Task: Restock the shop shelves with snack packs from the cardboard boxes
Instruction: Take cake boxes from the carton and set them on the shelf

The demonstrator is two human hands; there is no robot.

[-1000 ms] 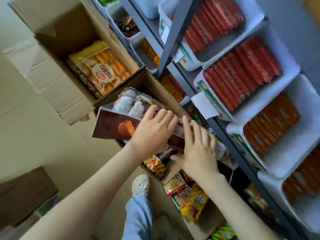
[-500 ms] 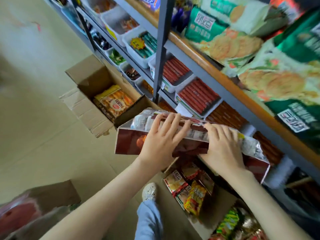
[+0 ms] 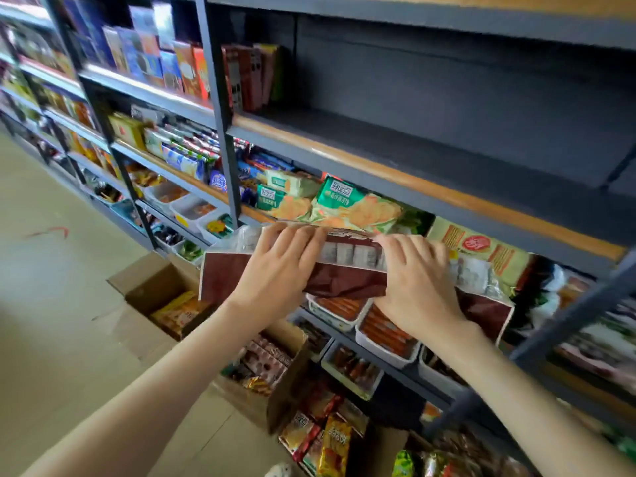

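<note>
Standing at the far left on the floor, an open cardboard box (image 3: 151, 287) holds yellow-orange snack packs (image 3: 182, 309), and it sits just in front of the lowest shelves. Next to the right, the left hand (image 3: 275, 270) grips a long brown snack pack (image 3: 347, 270), its fingers (image 3: 303, 242) curled over the top edge. The pack lies lengthwise across both hands, held in the air in front of the shelf of green biscuit bags (image 3: 344, 204), below a bare grey shelf (image 3: 430, 146). Further right, the right hand (image 3: 420, 280) grips the same pack, fingers bent over its clear top. Under the hands, white trays (image 3: 382, 349) of red sausages sit on a lower shelf. A second cardboard box (image 3: 285, 383) of mixed packs stands on the floor below them.
</note>
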